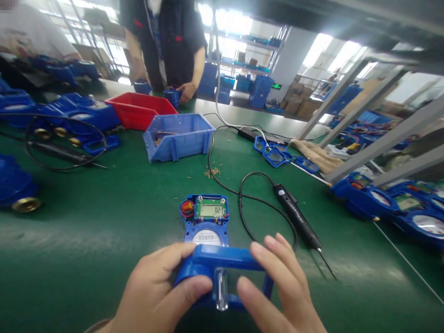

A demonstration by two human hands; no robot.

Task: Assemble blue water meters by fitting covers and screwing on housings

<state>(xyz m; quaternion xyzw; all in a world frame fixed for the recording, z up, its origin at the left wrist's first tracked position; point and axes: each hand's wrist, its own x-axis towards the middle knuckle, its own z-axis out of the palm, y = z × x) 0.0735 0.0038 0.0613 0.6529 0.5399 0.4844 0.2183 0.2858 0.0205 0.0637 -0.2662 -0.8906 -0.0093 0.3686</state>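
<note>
My left hand point(163, 286) is closed on one end of a blue plastic meter cover point(225, 253), thumb in front and fingers behind. A short clear cylinder point(222, 290) shows upright in the cover's window opening. At the other end, the fingertips of my right hand point(280, 282) rest on the cover's upper bar, and its thumb reaches across the window. Just beyond the cover lies a blue water meter point(206, 229) with an exposed circuit board, a lit display point(211, 211) and a round dial point(206, 237). The cover hides the meter's near part.
A black electric screwdriver point(298, 217) with a coiled cable lies at right, another point(60, 151) at left. Small brass screws point(212, 172) lie before a blue bin point(180, 138) and a red bin point(135, 108). Blue meters point(378, 199) line both sides. A co-worker point(166, 46) stands opposite.
</note>
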